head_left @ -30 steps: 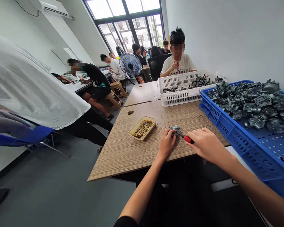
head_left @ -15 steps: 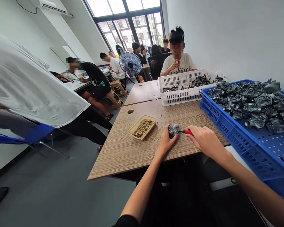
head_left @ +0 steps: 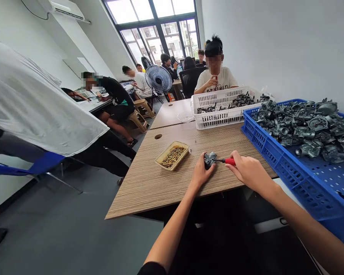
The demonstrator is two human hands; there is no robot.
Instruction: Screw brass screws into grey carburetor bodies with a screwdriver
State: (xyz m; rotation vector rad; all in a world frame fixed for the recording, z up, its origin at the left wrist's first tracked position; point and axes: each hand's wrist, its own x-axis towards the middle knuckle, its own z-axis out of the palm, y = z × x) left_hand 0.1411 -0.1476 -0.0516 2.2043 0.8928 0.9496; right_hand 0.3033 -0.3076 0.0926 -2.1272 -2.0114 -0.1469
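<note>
A small grey metal carburetor (head_left: 210,158) rests near the table's front edge, with my left hand (head_left: 201,170) closed around its left side. My right hand (head_left: 248,168) grips a screwdriver (head_left: 229,161) by its red handle. The shaft points left, and its tip meets the carburetor; the exact contact spot is too small to make out. To the left of my left hand stands a cream tray (head_left: 180,162) filled with small brass-coloured parts. A tiny loose piece (head_left: 190,150) lies beside the tray.
On the right, a blue crate (head_left: 263,147) holds a heap of carburetors. Behind it is a white basket (head_left: 215,121) with dark parts. A person (head_left: 216,78) sits across the table (head_left: 140,191). Someone in a white shirt (head_left: 46,103) stands at the left.
My right hand's fingers have shifted on the screwdriver, showing more of the red handle. My left hand and the carburetor have stayed in place.
</note>
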